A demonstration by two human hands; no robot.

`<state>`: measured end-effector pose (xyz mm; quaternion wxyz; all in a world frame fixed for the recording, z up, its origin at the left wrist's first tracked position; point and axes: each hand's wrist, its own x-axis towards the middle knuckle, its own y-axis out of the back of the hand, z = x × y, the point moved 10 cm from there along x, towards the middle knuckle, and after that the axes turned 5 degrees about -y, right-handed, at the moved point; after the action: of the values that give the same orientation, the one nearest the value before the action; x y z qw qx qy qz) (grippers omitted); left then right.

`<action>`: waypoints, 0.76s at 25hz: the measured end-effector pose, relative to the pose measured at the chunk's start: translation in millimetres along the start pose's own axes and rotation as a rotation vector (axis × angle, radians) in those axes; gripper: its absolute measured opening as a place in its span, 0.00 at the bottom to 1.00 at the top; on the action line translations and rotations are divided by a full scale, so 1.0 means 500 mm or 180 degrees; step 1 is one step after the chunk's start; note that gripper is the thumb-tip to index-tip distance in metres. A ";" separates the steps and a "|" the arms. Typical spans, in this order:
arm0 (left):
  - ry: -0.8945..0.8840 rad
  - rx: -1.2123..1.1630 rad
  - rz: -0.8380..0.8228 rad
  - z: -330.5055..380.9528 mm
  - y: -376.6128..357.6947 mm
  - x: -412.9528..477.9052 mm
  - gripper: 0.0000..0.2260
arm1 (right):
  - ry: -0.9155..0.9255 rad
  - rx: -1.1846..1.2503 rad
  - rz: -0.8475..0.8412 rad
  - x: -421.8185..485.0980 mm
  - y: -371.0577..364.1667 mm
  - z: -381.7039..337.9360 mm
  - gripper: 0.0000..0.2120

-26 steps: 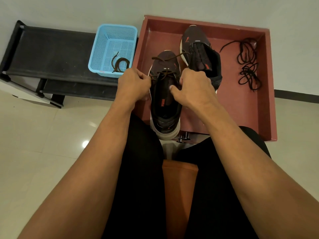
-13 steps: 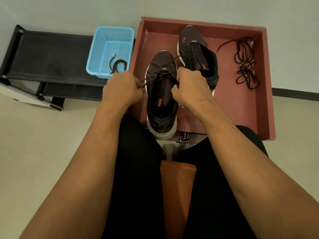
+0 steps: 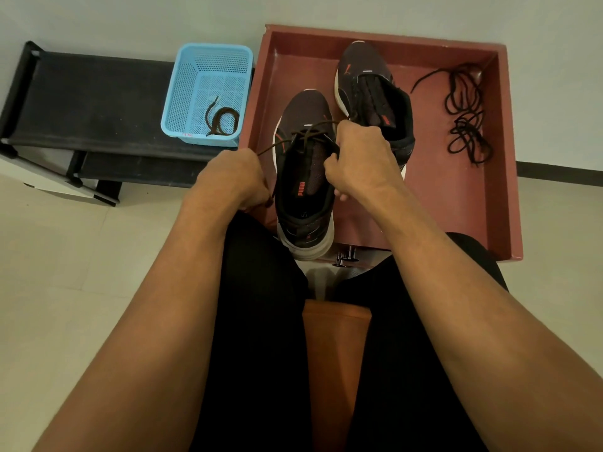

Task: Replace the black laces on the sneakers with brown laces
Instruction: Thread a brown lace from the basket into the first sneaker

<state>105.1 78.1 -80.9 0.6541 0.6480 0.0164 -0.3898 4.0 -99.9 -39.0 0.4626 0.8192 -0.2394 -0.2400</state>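
Since a second ago my left hand (image 3: 231, 181) has drawn back, pulling the brown lace (image 3: 295, 138) taut across the near sneaker (image 3: 303, 194) in the tray (image 3: 440, 207). Both hands curl round lace ends, though the pinch of my right hand (image 3: 359, 158) is partly hidden. I'd even both ends before the next eyelets.

A plain pale wall (image 3: 130, 17) runs across the far side, meeting a floor (image 3: 65, 272) of large light tiles with thin grout lines and a faint sheen. On the right a dark skirting strip (image 3: 561, 169) lines the foot of the wall. To the left a low black rack (image 3: 91, 102) stands against the wall, and a blue mesh basket (image 3: 182, 93) sits on its right end. Just beside it is a red-brown walled tray (image 3: 504, 158). Nearest, an orange-brown seat (image 3: 336, 353) shows. The light is soft and even.
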 end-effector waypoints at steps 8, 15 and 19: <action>-0.0446 -0.1040 0.1466 0.045 0.109 -0.023 0.07 | 0.0003 -0.0022 -0.0055 -0.001 0.001 -0.002 0.07; -0.0085 -0.1183 0.1280 0.016 0.089 0.003 0.05 | -0.0350 -0.0332 -0.0509 -0.008 -0.018 0.007 0.10; 0.0090 -0.0139 0.0080 0.016 0.012 -0.003 0.05 | -0.0359 -0.0316 -0.0529 -0.009 -0.013 0.007 0.13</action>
<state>103.7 71.1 -73.9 0.6727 0.6392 0.0260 -0.3719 -0.6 -96.3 -45.5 0.4669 0.7975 -0.1841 -0.3348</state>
